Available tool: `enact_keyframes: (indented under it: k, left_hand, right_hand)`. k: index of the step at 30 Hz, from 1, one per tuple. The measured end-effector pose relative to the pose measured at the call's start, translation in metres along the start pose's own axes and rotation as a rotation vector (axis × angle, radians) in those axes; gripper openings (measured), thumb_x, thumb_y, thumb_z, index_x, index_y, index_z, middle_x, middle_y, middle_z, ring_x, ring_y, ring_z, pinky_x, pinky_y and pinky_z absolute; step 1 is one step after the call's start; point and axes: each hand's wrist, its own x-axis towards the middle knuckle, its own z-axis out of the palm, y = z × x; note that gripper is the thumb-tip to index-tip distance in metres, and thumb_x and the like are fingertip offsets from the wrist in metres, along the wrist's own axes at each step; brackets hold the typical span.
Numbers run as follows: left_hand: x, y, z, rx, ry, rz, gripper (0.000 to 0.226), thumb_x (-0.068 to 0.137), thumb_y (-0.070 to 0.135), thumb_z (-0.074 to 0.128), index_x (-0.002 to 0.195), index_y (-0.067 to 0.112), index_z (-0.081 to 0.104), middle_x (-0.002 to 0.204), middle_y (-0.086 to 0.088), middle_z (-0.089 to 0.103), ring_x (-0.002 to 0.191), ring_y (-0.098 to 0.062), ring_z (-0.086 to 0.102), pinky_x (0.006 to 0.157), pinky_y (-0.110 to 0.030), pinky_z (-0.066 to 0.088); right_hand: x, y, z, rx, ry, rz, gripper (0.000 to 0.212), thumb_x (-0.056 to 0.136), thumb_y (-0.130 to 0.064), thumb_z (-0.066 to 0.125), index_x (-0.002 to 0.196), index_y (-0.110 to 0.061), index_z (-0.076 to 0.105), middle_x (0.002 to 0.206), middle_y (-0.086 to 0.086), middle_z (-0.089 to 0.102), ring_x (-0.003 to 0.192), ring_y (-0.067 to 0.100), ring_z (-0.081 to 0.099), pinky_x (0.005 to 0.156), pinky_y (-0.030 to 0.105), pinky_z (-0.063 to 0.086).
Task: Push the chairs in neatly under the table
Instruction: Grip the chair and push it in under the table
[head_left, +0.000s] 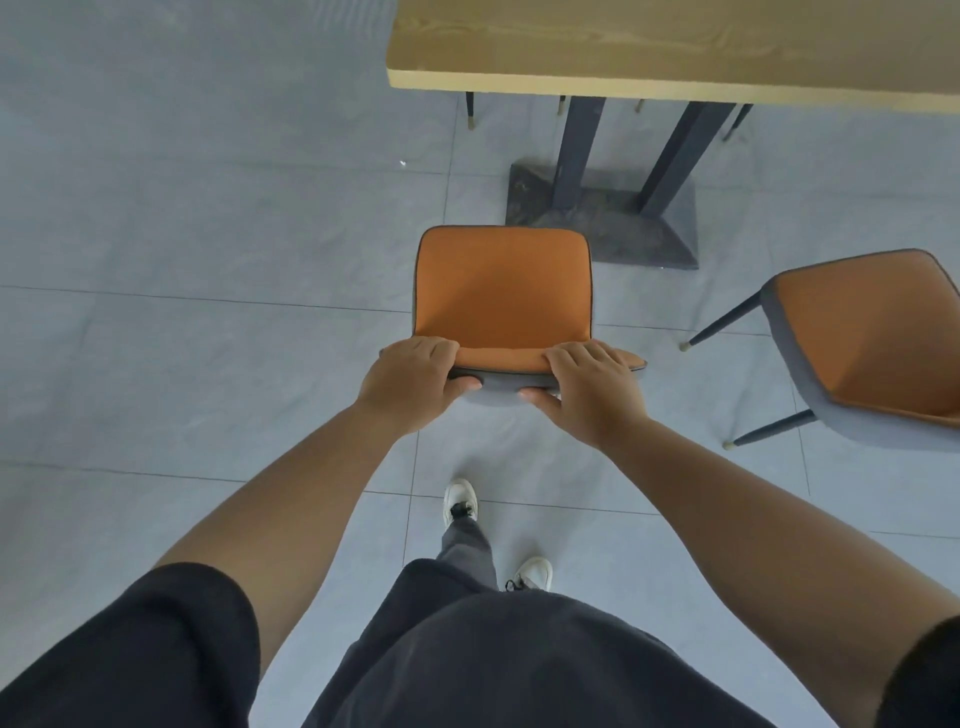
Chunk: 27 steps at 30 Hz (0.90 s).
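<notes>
An orange-seated chair (501, 288) with a grey shell stands in front of me, facing the wooden table (649, 47). My left hand (415, 382) grips the left end of its backrest top. My right hand (592, 392) grips the right end. Fingers of both hands curl over the top edge, thumbs on the grey back. The seat's front edge lies close to the table's dark base (623, 218), outside the tabletop edge. A second orange chair (872, 343) stands at the right, turned at an angle and away from the table.
Thin dark legs of other chairs (470, 111) show under the far side of the table. The floor is pale grey tile. My feet in white shoes (460, 501) stand behind the chair.
</notes>
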Motion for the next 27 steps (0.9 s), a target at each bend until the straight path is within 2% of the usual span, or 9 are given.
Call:
enact_keyframes:
  k: [4, 9, 13, 19, 23, 27]
  left_hand:
    - [0.033, -0.017, -0.005, -0.016, -0.014, -0.009, 0.054, 0.087, 0.065, 0.035, 0.098, 0.015, 0.053, 0.095, 0.001, 0.062, 0.087, -0.020, 0.054, 0.076, -0.039, 0.049]
    - [0.085, -0.047, -0.017, -0.002, -0.020, 0.022, 0.059, 0.086, 0.068, 0.027, 0.096, 0.016, 0.053, 0.091, 0.001, 0.062, 0.081, -0.019, 0.055, 0.072, -0.039, 0.051]
    - [0.128, -0.079, -0.028, 0.002, -0.046, 0.053, 0.057, 0.086, 0.067, 0.030, 0.095, 0.016, 0.053, 0.089, 0.002, 0.061, 0.079, -0.018, 0.054, 0.073, -0.038, 0.051]
    - [0.180, -0.106, -0.039, 0.008, -0.037, 0.074, 0.056, 0.087, 0.065, 0.032, 0.095, 0.014, 0.053, 0.088, -0.001, 0.060, 0.080, -0.020, 0.053, 0.070, -0.039, 0.049]
    - [0.208, -0.120, -0.046, 0.013, -0.035, 0.078, 0.054, 0.088, 0.065, 0.032, 0.091, 0.014, 0.051, 0.085, 0.000, 0.058, 0.076, -0.019, 0.051, 0.068, -0.039, 0.049]
    - [0.207, -0.141, -0.045, 0.032, -0.046, 0.079, 0.053, 0.089, 0.064, 0.037, 0.096, 0.014, 0.053, 0.091, -0.001, 0.061, 0.082, -0.021, 0.054, 0.073, -0.040, 0.049]
  right_hand:
    - [0.035, 0.011, -0.001, -0.009, -0.010, 0.006, 0.054, 0.084, -0.062, 0.047, 0.095, -0.012, 0.060, 0.095, 0.004, 0.067, 0.091, 0.028, 0.059, 0.091, 0.042, 0.043]
    - [0.088, 0.023, 0.001, -0.019, 0.024, 0.033, 0.053, 0.083, -0.060, 0.053, 0.101, -0.011, 0.061, 0.098, 0.005, 0.068, 0.092, 0.030, 0.060, 0.088, 0.042, 0.045]
    - [0.134, 0.027, 0.005, -0.009, 0.007, 0.083, 0.056, 0.083, -0.061, 0.051, 0.106, -0.011, 0.061, 0.102, 0.005, 0.068, 0.094, 0.031, 0.059, 0.088, 0.041, 0.043]
    - [0.191, 0.039, 0.004, -0.012, -0.025, 0.112, 0.051, 0.083, -0.061, 0.054, 0.101, -0.014, 0.061, 0.098, 0.002, 0.067, 0.094, 0.029, 0.059, 0.086, 0.039, 0.043]
    - [0.220, 0.051, 0.004, 0.002, -0.034, 0.122, 0.055, 0.083, -0.066, 0.046, 0.102, -0.016, 0.060, 0.099, 0.002, 0.067, 0.095, 0.029, 0.058, 0.086, 0.040, 0.043]
    - [0.230, 0.038, 0.016, 0.007, -0.043, 0.098, 0.052, 0.084, -0.064, 0.048, 0.097, -0.015, 0.061, 0.095, 0.003, 0.067, 0.091, 0.030, 0.058, 0.086, 0.040, 0.042]
